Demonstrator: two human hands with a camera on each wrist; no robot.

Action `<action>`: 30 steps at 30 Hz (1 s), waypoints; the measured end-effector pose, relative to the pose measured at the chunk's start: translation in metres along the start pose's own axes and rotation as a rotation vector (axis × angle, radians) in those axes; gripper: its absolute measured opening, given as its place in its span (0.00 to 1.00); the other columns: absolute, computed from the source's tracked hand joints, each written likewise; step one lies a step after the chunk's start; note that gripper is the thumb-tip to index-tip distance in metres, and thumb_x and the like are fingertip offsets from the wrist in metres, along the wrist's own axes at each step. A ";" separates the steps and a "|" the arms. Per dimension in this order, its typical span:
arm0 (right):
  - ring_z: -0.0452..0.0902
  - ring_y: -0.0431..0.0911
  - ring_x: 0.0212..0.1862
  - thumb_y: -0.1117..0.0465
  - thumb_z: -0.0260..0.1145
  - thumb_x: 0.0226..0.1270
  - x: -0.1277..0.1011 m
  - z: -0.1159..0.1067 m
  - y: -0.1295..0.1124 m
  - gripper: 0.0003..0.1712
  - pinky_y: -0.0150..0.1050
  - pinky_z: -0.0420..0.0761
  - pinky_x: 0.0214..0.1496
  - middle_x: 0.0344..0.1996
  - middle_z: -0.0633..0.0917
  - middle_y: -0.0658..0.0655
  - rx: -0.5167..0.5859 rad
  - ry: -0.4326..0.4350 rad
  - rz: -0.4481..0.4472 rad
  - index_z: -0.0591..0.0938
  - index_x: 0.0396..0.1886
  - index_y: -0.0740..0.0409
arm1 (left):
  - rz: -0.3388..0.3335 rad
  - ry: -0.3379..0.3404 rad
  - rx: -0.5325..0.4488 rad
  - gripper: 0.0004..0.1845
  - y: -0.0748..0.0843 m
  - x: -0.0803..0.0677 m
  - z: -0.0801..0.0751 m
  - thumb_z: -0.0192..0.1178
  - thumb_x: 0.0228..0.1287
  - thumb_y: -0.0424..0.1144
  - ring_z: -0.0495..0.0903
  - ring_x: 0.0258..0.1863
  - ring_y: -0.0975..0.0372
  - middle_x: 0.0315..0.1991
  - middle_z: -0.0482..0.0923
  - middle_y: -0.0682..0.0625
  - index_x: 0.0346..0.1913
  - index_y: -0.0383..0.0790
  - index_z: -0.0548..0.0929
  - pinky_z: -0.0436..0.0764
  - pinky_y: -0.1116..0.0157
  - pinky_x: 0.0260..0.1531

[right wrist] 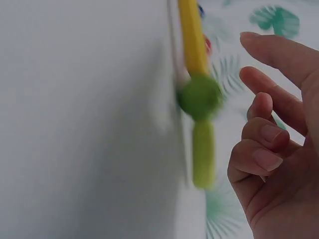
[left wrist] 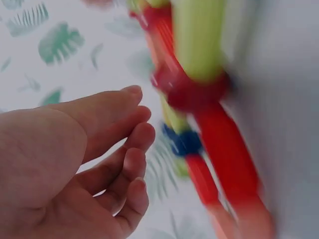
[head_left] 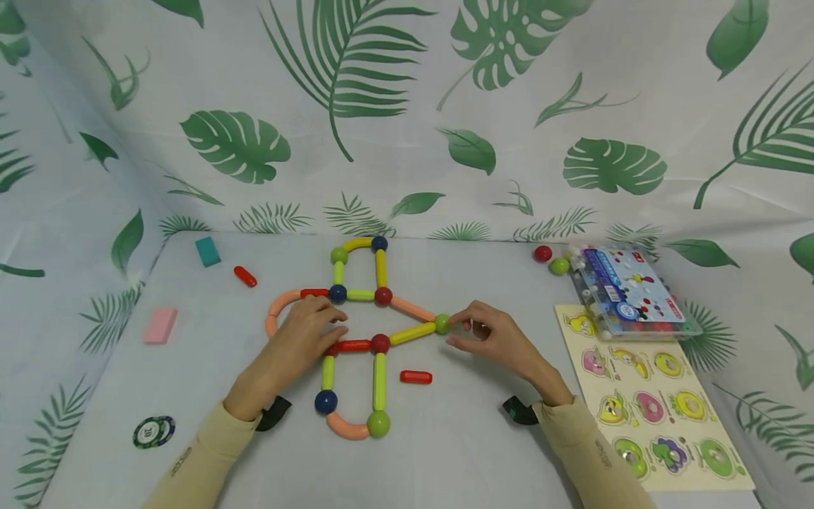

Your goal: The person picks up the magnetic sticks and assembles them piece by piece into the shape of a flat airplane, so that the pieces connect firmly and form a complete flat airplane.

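Observation:
A flat figure of coloured rods and balls (head_left: 380,343) lies in the middle of the grey table (head_left: 483,438). My left hand (head_left: 305,336) rests palm down on its left side, over the joint by a red rod (head_left: 353,346). In the left wrist view the left hand (left wrist: 99,164) has relaxed fingers, holds nothing, and sits beside a red ball (left wrist: 192,89) and red rod (left wrist: 227,149). My right hand (head_left: 473,332) hovers at the figure's right tip, fingertips by the green ball (head_left: 441,324). In the right wrist view the right hand (right wrist: 271,149) has loosely curled fingers beside the green ball (right wrist: 200,95).
Loose red rods (head_left: 416,377) (head_left: 244,276), a teal block (head_left: 207,251), a pink block (head_left: 160,325) and a round chip (head_left: 153,431) lie about. At right are a fruit puzzle board (head_left: 575,375), a clear box (head_left: 629,290) and two loose balls (head_left: 550,259). Leaf-print cloth walls the table.

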State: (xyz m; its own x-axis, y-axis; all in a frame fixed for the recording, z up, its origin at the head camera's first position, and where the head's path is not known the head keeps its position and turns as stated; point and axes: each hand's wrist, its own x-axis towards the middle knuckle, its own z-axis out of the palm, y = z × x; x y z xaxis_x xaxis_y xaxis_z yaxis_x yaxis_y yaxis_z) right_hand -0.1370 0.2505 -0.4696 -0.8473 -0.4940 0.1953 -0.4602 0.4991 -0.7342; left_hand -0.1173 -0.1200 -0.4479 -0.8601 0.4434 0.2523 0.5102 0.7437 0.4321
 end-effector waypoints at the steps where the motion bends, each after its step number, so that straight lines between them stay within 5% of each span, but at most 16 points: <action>1: 0.68 0.46 0.29 0.58 0.79 0.59 -0.002 0.005 -0.002 0.16 0.32 0.67 0.31 0.33 0.80 0.54 0.005 -0.013 -0.014 0.87 0.47 0.50 | -0.025 0.007 0.003 0.11 -0.009 -0.004 -0.003 0.72 0.62 0.38 0.76 0.45 0.56 0.42 0.82 0.48 0.46 0.38 0.89 0.76 0.56 0.50; 8: 0.71 0.41 0.34 0.45 0.78 0.58 -0.012 0.035 -0.016 0.17 0.30 0.70 0.35 0.33 0.80 0.46 -0.021 -0.170 0.038 0.87 0.46 0.41 | -0.148 -0.036 -0.056 0.11 -0.044 -0.020 -0.011 0.72 0.62 0.36 0.73 0.64 0.43 0.47 0.84 0.43 0.45 0.35 0.89 0.72 0.43 0.59; 15: 0.72 0.36 0.36 0.47 0.78 0.59 -0.014 0.050 -0.023 0.13 0.29 0.73 0.36 0.36 0.80 0.39 -0.104 -0.218 0.028 0.87 0.42 0.39 | -0.144 -0.047 -0.078 0.11 -0.049 -0.022 -0.012 0.72 0.61 0.34 0.79 0.53 0.47 0.42 0.84 0.44 0.45 0.34 0.89 0.73 0.43 0.56; 21: 0.73 0.37 0.36 0.50 0.77 0.61 -0.017 0.043 -0.021 0.11 0.30 0.74 0.38 0.34 0.80 0.42 -0.112 -0.180 0.050 0.85 0.42 0.39 | -0.144 -0.067 -0.078 0.10 -0.049 -0.023 -0.013 0.72 0.61 0.34 0.80 0.48 0.50 0.41 0.84 0.46 0.45 0.35 0.89 0.75 0.45 0.55; 30: 0.70 0.40 0.32 0.56 0.78 0.59 -0.030 0.008 0.008 0.11 0.32 0.71 0.33 0.29 0.77 0.47 -0.122 0.035 0.093 0.83 0.37 0.42 | -0.129 -0.078 -0.072 0.08 -0.050 -0.024 -0.017 0.71 0.62 0.34 0.80 0.46 0.51 0.40 0.85 0.47 0.43 0.36 0.90 0.77 0.47 0.52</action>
State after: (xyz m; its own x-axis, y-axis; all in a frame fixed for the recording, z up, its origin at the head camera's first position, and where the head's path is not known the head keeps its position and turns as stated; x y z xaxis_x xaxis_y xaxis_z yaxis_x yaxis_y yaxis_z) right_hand -0.1133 0.2634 -0.4862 -0.8957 -0.4172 0.1541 -0.4060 0.6257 -0.6660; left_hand -0.1225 -0.1763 -0.4610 -0.9142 0.3860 0.1235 0.3912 0.7603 0.5185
